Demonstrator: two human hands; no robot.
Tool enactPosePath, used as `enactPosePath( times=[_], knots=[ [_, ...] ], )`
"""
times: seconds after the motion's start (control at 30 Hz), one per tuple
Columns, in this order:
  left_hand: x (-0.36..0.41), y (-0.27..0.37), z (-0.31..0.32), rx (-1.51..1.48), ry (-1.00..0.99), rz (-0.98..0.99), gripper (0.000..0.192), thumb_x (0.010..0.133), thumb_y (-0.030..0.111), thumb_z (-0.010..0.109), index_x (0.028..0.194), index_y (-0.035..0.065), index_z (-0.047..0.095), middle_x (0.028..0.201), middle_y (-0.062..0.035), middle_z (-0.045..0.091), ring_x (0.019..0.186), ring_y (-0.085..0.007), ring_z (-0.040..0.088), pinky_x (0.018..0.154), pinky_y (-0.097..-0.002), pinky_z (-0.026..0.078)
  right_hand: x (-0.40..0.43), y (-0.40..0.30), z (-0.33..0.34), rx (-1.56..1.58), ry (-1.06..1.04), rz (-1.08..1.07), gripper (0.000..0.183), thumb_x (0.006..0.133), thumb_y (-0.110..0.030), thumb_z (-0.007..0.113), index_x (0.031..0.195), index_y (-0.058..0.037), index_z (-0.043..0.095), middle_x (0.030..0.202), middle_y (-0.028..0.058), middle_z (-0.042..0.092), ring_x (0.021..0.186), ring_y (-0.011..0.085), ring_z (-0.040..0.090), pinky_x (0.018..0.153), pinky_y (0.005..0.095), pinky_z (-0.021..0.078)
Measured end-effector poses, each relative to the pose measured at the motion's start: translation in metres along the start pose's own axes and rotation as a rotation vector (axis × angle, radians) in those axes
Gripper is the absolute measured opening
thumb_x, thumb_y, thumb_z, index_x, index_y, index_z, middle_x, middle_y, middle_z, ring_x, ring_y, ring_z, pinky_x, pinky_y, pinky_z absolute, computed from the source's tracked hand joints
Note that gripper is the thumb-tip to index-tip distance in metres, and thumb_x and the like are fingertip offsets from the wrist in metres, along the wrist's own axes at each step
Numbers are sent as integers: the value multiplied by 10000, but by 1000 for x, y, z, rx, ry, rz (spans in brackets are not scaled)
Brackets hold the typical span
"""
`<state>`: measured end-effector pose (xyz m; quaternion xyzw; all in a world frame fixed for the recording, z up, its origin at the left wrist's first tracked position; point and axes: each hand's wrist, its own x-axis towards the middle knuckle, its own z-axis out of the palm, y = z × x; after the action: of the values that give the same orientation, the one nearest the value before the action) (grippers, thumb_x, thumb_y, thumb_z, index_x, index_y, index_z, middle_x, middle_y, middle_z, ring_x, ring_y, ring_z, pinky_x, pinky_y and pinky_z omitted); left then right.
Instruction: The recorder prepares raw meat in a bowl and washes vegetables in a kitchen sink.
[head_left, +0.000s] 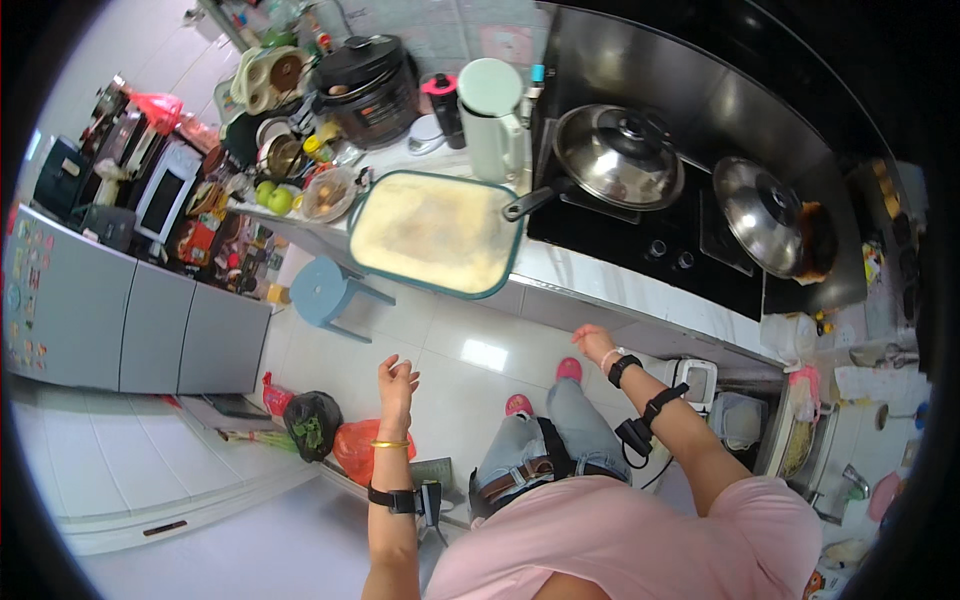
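Note:
My left hand (397, 379) hangs over the tiled floor with its fingers loosely curled, holding nothing. My right hand (594, 341) is in front of the counter edge below the cooktop, also without anything in it; its fingers look bent. Ahead, a rectangular tray (435, 229) with a green rim and a pale yellow surface lies on the counter. A lidded pan (619, 161) stands on the black cooktop (607, 232), its handle reaching over the tray's right edge. To its right is a second steel lid (757, 217).
A light green pitcher (487, 120) and a black electric cooker (367, 97) stand behind the tray. A blue plastic stool (322, 289) is on the floor at left. Bags, one black (311, 424) and one red (364, 450), lie near my left arm. A white bin (694, 382) stands beyond my right arm.

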<state>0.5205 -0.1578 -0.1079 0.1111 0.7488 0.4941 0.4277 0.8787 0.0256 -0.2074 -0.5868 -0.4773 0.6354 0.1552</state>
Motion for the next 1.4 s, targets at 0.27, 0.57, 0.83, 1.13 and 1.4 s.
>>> enactPosePath(
  times=[0.27,0.57,0.83,1.13,1.4],
  knots=[
    [30,22,-40,-85,108,-90,486,897,217,556,1306,43,360,1169,-128,491,991,-230,579,816,-342,495,55,-78,118,-43,-356,27,197,878,-215,577,926,-25,600,790,56,641,616,107,568,528,231,459],
    [131,93,-63,73,94,-35,399,914,240,538,1244,32,454,1094,-65,538,952,-177,542,830,-322,445,150,-147,188,-291,-241,-280,283,769,-311,727,808,-44,644,769,75,669,708,176,634,661,298,502],
    [199,125,-87,61,96,-73,368,919,258,547,1224,58,502,1087,-36,548,941,-160,567,815,-297,468,219,-201,232,-417,173,-521,211,770,-250,700,837,-60,637,779,97,662,740,273,636,675,366,505],
    [319,160,-169,68,20,-49,334,908,258,565,1177,62,539,1029,-28,574,906,-149,575,797,-286,473,250,-242,296,-300,311,-539,162,765,-39,553,898,-43,645,925,162,610,797,283,610,688,346,491],
    [415,187,-257,107,-56,-31,323,907,248,553,1168,56,544,1015,-33,577,889,-145,559,779,-286,458,236,-264,348,-479,356,-278,175,820,-207,612,878,-50,662,833,155,640,774,286,618,704,367,486]
  ],
)
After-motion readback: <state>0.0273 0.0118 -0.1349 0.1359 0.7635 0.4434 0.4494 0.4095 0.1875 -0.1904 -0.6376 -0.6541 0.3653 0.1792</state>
